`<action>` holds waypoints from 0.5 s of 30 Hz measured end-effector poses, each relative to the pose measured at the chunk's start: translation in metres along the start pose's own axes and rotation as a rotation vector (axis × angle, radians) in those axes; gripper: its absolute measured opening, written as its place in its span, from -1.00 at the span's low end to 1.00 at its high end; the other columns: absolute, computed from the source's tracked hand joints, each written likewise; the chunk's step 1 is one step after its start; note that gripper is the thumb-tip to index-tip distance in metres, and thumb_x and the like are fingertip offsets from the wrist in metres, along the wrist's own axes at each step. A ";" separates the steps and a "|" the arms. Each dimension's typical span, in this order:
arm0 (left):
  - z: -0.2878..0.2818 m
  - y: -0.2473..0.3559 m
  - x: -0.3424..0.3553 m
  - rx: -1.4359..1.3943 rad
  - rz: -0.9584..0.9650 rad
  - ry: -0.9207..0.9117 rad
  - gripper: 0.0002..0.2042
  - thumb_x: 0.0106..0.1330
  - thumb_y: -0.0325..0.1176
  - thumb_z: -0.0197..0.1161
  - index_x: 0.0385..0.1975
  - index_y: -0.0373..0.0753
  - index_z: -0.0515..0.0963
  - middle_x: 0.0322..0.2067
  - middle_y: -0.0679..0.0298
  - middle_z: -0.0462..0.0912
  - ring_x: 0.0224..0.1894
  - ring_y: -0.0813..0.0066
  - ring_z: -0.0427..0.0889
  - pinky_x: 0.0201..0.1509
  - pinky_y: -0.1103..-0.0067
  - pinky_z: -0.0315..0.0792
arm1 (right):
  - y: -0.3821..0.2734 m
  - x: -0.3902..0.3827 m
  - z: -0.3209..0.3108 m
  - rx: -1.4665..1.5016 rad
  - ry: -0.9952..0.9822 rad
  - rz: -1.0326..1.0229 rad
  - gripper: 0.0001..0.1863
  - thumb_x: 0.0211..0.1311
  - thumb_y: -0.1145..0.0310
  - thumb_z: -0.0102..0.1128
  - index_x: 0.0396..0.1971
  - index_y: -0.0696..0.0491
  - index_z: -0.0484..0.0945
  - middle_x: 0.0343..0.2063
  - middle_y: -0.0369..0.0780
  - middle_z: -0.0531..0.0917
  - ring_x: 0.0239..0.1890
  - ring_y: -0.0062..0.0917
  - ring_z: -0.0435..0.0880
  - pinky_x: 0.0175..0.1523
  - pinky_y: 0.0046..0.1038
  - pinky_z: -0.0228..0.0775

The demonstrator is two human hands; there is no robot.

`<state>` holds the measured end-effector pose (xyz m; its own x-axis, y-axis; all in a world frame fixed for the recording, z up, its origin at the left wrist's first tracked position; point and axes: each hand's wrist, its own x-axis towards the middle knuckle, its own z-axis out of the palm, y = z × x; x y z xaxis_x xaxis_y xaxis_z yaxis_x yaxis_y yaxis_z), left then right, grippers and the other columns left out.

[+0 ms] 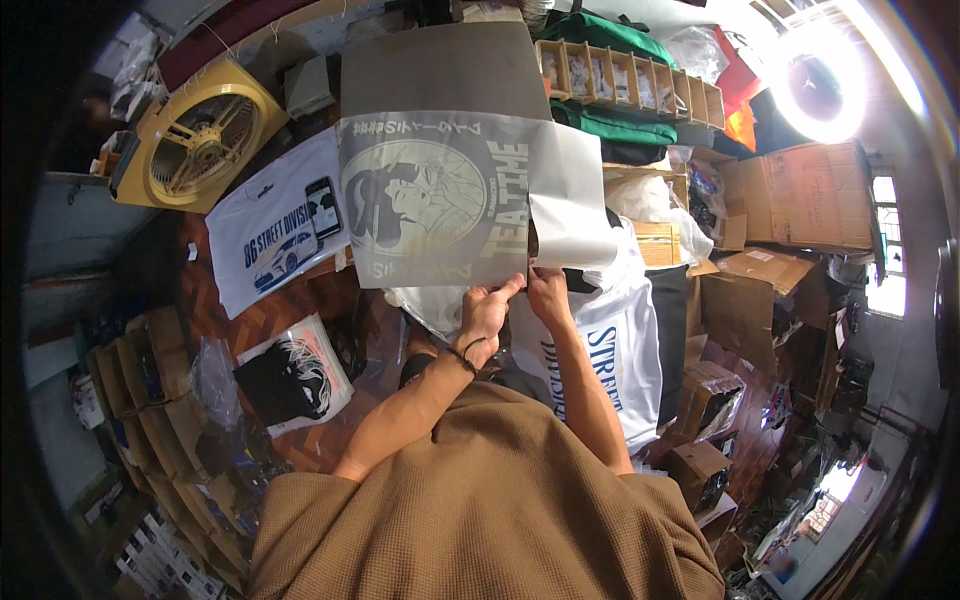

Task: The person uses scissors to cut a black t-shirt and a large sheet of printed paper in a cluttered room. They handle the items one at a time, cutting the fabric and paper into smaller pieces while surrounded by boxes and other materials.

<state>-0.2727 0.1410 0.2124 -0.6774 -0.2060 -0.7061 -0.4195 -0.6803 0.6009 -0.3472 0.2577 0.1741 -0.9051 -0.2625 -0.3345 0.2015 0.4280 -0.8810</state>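
Observation:
A translucent film sheet (430, 275) with a pale print of a figure in a circle and lettering lies over a dark grey flat panel (440, 70). My left hand (487, 312) pinches the sheet's lower right corner between thumb and fingers. Just right of it, my right hand (547, 294) is closed at the bottom of the narrow gap between the printed part and a plain pale film piece (575, 200). What its fingers hold is hidden. The plain piece curls and spreads to the right, over a white T-shirt with blue lettering (610, 350).
Left of the sheet, a phone (322, 207) rests on a white printed T-shirt (270, 235), near a yellow fan (200, 135). A stack of printed sheets (295, 375) lies lower left. Cardboard boxes (800, 195) and a wooden compartment rack (630, 82) stand right, beside a bright ring light (815, 90).

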 end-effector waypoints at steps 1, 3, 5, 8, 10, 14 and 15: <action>0.001 0.000 0.000 0.004 -0.002 -0.005 -0.91 0.28 -0.31 0.41 -0.34 -0.13 0.67 -0.46 0.63 0.56 -0.59 0.84 0.12 -0.51 0.75 0.02 | 0.002 0.002 -0.001 -0.023 -0.009 -0.018 -0.69 0.30 0.28 0.13 -0.22 0.25 0.64 -0.30 0.09 0.71 -0.17 -0.12 0.72 -0.07 -0.27 0.48; 0.002 -0.001 -0.001 0.013 -0.006 -0.013 -0.91 0.28 -0.31 0.42 -0.33 -0.14 0.67 -0.45 0.61 0.58 -0.58 0.83 0.13 -0.49 0.75 0.03 | 0.005 0.009 -0.004 -0.069 -0.029 -0.053 -0.68 0.33 0.26 0.12 -0.20 0.23 0.65 -0.30 0.07 0.72 -0.19 -0.14 0.73 -0.07 -0.28 0.48; 0.001 -0.003 -0.002 0.012 -0.017 -0.005 -0.90 0.28 -0.30 0.42 -0.33 -0.14 0.67 -0.44 0.60 0.60 -0.56 0.82 0.14 -0.46 0.74 0.06 | 0.004 0.013 -0.004 -0.111 -0.004 -0.047 -0.67 0.34 0.24 0.11 -0.20 0.22 0.66 -0.33 0.06 0.72 -0.22 -0.15 0.74 -0.09 -0.27 0.49; -0.003 -0.007 -0.002 0.035 -0.035 0.002 -0.89 0.28 -0.29 0.42 -0.31 -0.14 0.68 -0.42 0.58 0.61 -0.55 0.81 0.14 -0.43 0.74 0.08 | 0.001 0.016 -0.003 -0.058 -0.003 -0.056 -0.64 0.36 0.19 0.10 -0.20 0.21 0.66 -0.34 0.06 0.72 -0.24 -0.14 0.74 -0.10 -0.26 0.49; -0.003 -0.008 -0.003 0.046 -0.038 0.004 -0.88 0.28 -0.29 0.41 -0.30 -0.15 0.68 -0.41 0.58 0.61 -0.54 0.80 0.14 -0.42 0.73 0.08 | 0.004 0.019 -0.004 -0.030 -0.018 -0.034 -0.63 0.37 0.17 0.09 -0.21 0.21 0.66 -0.34 0.07 0.72 -0.25 -0.14 0.74 -0.11 -0.26 0.49; 0.000 -0.006 -0.006 0.031 -0.037 0.003 -0.87 0.29 -0.29 0.41 -0.28 -0.16 0.68 -0.41 0.59 0.61 -0.54 0.79 0.13 -0.41 0.74 0.08 | 0.010 0.025 -0.004 -0.096 -0.037 0.030 -0.61 0.37 0.16 0.09 -0.24 0.24 0.66 -0.35 0.05 0.72 -0.27 -0.20 0.75 -0.13 -0.28 0.50; -0.001 -0.005 -0.005 0.023 -0.041 0.003 -0.87 0.29 -0.29 0.41 -0.28 -0.17 0.68 -0.40 0.59 0.61 -0.54 0.79 0.13 -0.40 0.74 0.08 | 0.008 0.026 -0.002 -0.120 -0.038 0.034 -0.61 0.38 0.16 0.09 -0.25 0.25 0.65 -0.35 0.05 0.72 -0.27 -0.21 0.75 -0.14 -0.28 0.50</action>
<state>-0.2665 0.1447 0.2132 -0.6577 -0.1798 -0.7315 -0.4612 -0.6716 0.5798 -0.3702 0.2564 0.1592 -0.8830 -0.2780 -0.3781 0.1834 0.5372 -0.8233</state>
